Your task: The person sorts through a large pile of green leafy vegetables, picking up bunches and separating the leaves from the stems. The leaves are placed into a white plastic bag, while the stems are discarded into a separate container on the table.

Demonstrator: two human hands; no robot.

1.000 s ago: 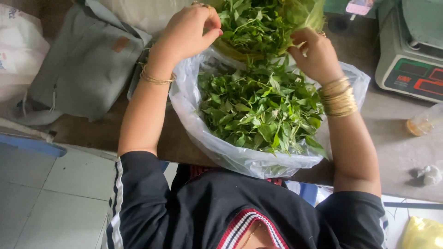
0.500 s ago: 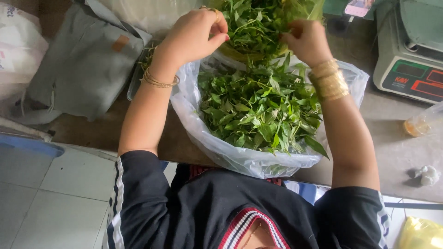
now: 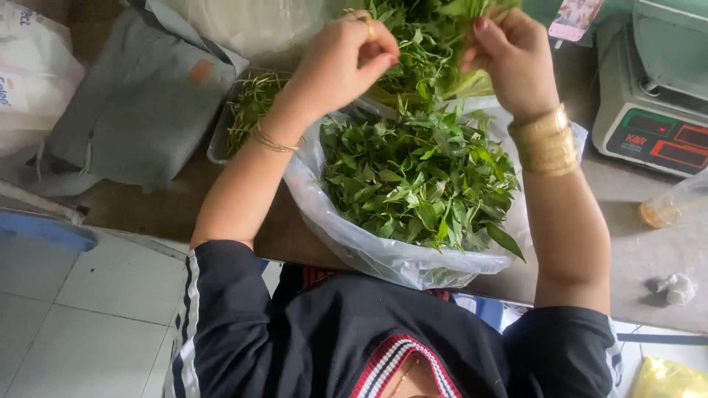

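Observation:
A clear plastic bag [image 3: 346, 236] full of loose green leaves [image 3: 420, 184] sits on the table in front of me. Behind it lies a pile of leafy green stems [image 3: 420, 37]. My left hand [image 3: 343, 63], with a ring and thin bangle, is pinched on a sprig at the pile's left side. My right hand [image 3: 516, 55], with wide gold bangles at the wrist, grips a leafy stem at the pile's right side. Both hands are raised above the bag.
A metal tray of bare stems [image 3: 247, 110] sits left of the bag. A grey cloth bag [image 3: 140, 96] lies further left. An electronic scale [image 3: 656, 96] stands at the right, with a plastic bottle [image 3: 675, 203] and a crumpled scrap [image 3: 675, 287] nearby.
Both hands have lifted from the bag's rim and moved inward to the stem pile, closing on sprigs above the bag.

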